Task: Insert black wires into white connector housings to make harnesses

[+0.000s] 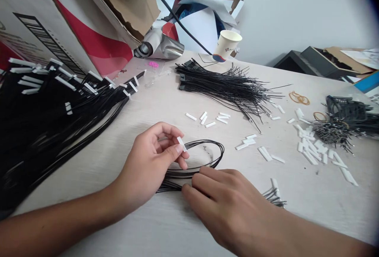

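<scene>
My left hand point(151, 162) pinches a small white label strip point(181, 143) between thumb and fingers, just above a looped bundle of thin black wires point(207, 155) lying on the pale table point(154, 103). My right hand point(225, 205) lies over the near part of that bundle, fingers pressed together on the wires where they gather. The bundle's far ends point(275, 197) stick out to the right from under my right hand.
A big heap of black wire bundles with white labels point(50, 111) fills the left. Loose black wires point(227, 85) lie at centre back, more wires point(343, 120) at right. White strips point(314, 146) and rubber bands point(299, 98) scatter about. A paper cup point(225, 45) and cardboard boxes point(44, 20) stand behind.
</scene>
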Motion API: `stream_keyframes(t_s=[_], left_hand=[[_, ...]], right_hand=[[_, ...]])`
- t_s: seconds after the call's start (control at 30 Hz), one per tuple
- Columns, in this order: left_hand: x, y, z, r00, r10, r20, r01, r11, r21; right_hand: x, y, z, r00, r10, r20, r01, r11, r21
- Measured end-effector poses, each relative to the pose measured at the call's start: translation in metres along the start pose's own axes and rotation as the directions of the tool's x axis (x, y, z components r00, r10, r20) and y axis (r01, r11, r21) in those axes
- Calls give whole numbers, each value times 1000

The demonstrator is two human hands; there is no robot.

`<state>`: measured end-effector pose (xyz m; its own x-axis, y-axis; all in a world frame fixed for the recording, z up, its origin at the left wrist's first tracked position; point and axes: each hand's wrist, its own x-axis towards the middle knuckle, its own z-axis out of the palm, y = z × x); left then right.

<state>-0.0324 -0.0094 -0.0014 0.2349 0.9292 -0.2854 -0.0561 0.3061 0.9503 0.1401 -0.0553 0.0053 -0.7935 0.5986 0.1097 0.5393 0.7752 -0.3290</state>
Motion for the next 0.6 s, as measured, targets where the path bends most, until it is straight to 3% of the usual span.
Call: stream_keyframes(t_s=[0.23, 0.5, 0.6], left_hand=[[0, 0, 1, 1000, 9, 10, -9, 1000, 9], [-1, -2, -2, 1000, 6, 21, -6, 1000, 22], [-1, -3, -2, 1000, 7, 24, -7, 1000, 16]], right_hand=[[3, 2, 3, 999, -37, 26, 34, 995, 93], [1, 2, 6, 994, 60, 86, -75, 981, 179], [-1, 3, 0, 990, 93, 103, -107, 985, 135]])
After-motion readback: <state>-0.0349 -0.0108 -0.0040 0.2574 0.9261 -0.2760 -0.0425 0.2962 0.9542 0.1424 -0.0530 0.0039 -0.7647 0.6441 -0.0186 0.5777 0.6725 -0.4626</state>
